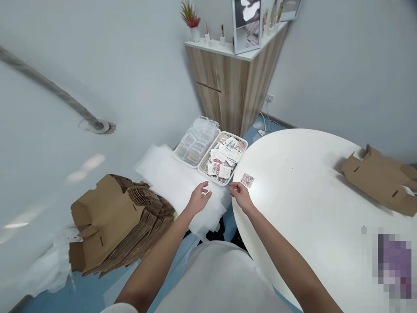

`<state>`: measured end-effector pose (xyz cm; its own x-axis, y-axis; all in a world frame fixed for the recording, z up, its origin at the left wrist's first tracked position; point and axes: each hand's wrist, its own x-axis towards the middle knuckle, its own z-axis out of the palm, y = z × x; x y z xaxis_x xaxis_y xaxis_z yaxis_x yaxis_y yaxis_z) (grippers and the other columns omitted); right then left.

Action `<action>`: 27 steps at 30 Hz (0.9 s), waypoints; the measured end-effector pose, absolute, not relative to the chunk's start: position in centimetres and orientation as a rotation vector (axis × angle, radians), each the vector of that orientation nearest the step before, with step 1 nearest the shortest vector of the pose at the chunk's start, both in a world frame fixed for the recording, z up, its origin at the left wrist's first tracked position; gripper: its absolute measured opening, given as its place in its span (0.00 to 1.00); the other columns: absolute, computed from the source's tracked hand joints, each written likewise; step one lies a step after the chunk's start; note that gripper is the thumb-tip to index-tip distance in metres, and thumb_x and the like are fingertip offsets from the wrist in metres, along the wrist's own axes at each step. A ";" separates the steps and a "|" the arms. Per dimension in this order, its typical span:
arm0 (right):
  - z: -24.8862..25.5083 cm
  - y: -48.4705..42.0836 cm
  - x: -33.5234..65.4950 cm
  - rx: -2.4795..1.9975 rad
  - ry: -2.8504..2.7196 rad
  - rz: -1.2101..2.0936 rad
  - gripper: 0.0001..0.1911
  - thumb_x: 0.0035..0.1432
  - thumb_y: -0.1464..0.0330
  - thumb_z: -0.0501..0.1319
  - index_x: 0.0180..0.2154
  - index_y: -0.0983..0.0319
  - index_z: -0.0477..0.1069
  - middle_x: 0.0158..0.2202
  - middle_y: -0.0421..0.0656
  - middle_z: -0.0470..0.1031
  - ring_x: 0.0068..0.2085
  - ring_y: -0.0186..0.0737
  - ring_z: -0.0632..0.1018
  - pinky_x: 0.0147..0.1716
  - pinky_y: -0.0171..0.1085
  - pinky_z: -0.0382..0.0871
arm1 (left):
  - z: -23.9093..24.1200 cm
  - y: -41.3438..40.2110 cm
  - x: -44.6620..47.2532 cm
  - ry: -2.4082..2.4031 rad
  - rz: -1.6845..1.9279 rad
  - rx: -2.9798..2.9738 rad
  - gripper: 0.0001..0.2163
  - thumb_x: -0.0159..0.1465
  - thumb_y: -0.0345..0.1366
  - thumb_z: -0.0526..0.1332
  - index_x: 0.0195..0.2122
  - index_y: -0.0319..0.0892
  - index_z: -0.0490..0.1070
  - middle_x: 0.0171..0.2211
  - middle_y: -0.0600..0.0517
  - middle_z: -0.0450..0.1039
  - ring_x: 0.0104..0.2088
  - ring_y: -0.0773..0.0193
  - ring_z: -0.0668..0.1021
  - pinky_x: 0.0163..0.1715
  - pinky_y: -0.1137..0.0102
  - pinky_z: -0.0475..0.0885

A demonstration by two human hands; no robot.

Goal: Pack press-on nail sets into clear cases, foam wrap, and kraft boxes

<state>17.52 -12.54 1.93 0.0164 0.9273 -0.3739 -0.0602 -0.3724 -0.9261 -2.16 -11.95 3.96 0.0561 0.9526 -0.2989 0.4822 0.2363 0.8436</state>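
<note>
No writing can be read: the print on the paper packets in the white mesh basket (207, 157) is too small. The small pink-and-silver foil packet (247, 180) (patterned in rows, like a blister strip) lies flat at the near edge of the round white table (309, 195), at one o'clock from the right hand (241, 194). That hand is loosely open and empty, fingertips just beside the packet. The left hand (199, 198) is spread open, holding nothing, over the white foam sheets (169, 174). At eleven o'clock from the basket sits a tray of clear plastic boxes (195, 141). A stack of flattened brown cardboard boxes (120, 221) lies at nine o'clock from the left hand.
</note>
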 end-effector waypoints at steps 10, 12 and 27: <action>2.8 -0.3 8.8 -1.498 -1.380 1.442 0.19 0.43 0.69 0.59 0.41 0.61 0.65 0.39 0.43 0.70 0.32 0.34 0.72 0.33 0.38 0.68 | 4.6 1.5 -11.0 1.762 0.782 1.314 0.24 0.52 0.37 0.61 0.50 0.42 0.60 0.50 0.44 0.64 0.47 0.58 0.70 0.43 0.66 0.65; 3.1 2.3 7.0 -1.464 -1.367 1.404 0.21 0.42 0.72 0.58 0.43 0.60 0.64 0.44 0.44 0.68 0.39 0.36 0.71 0.37 0.38 0.68 | 4.0 4.2 -11.9 1.717 0.861 1.239 0.25 0.52 0.34 0.60 0.52 0.42 0.58 0.54 0.44 0.60 0.50 0.58 0.67 0.45 0.66 0.64; 1.8 9.9 1.8 -1.547 -1.194 1.366 0.32 0.41 0.71 0.57 0.51 0.56 0.54 0.55 0.43 0.57 0.48 0.40 0.67 0.43 0.40 0.65 | -0.3 12.9 -13.7 1.538 0.873 1.094 0.27 0.51 0.30 0.53 0.54 0.38 0.56 0.51 0.45 0.63 0.47 0.59 0.69 0.45 0.67 0.62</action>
